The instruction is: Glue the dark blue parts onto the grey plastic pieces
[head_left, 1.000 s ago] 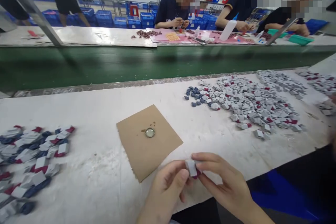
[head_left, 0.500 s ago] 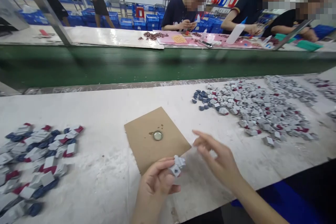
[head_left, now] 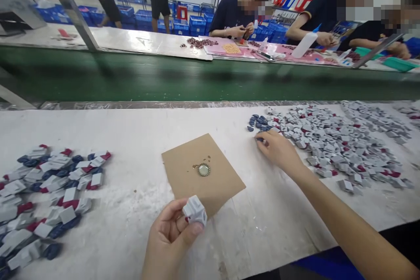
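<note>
Pinched in my left hand [head_left: 173, 232] is a small light-grey moulded piece [head_left: 195, 211] with a spot of dark red, held over the near edge of a brown cardboard square [head_left: 183, 183]. On that cardboard lies a round bottle-cap-like metal dish [head_left: 204, 169] with crumbs beside it. My right hand [head_left: 278, 148] reaches to a group of small dark-blue pieces [head_left: 259, 121]. Its thumb and fingers are closed on one dark-blue piece [head_left: 260, 139], partly hidden by the fingers.
Grey pieces with dark-red parts form a large pile [head_left: 331, 135] on the right. At left is a pile of grey, red and blue pieces [head_left: 68, 194]. Beyond a green conveyor strip [head_left: 164, 81], several people work at another table with a white squeeze bottle [head_left: 306, 44].
My right hand has moved away and to the right, closing on a dark-blue piece. My left hand has shifted left with the grey piece, turning it. The view has also shifted slightly.
</note>
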